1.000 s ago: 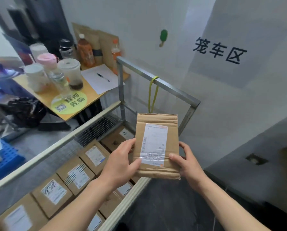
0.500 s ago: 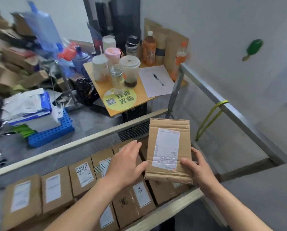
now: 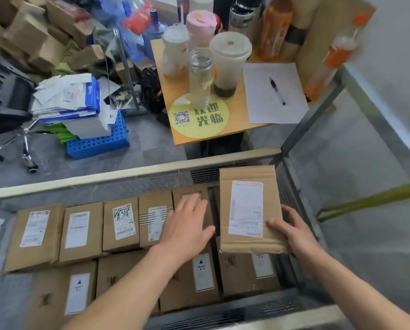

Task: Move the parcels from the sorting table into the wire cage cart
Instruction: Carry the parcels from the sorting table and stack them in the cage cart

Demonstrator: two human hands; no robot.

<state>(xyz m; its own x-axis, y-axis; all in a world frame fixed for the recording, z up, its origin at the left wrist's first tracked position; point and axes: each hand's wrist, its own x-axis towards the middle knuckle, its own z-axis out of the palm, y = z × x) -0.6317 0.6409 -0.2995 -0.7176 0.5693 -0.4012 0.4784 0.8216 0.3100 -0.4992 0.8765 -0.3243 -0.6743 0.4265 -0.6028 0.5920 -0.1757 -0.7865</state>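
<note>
Holds parcel (image 3: 247, 210) by lower right edge with right hand (image 3: 292, 232), thumb on label face, fingers curled underneath. Has it label-up above right end of wire cage cart (image 3: 128, 177), over packed boxes (image 3: 80, 232). Spreads left hand (image 3: 187, 225) flat, fingers straight, over back-row boxes just beside; contact unclear.

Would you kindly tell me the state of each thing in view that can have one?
Held parcel: label up, above the cart's right end.
Right hand: grips that parcel's near edge.
Left hand: open, flat over the packed parcels.
Packed parcels: in rows in the cart, labels up.
Lidded cup: upright, nearly empty.
Pen: lying on the paper.
</note>
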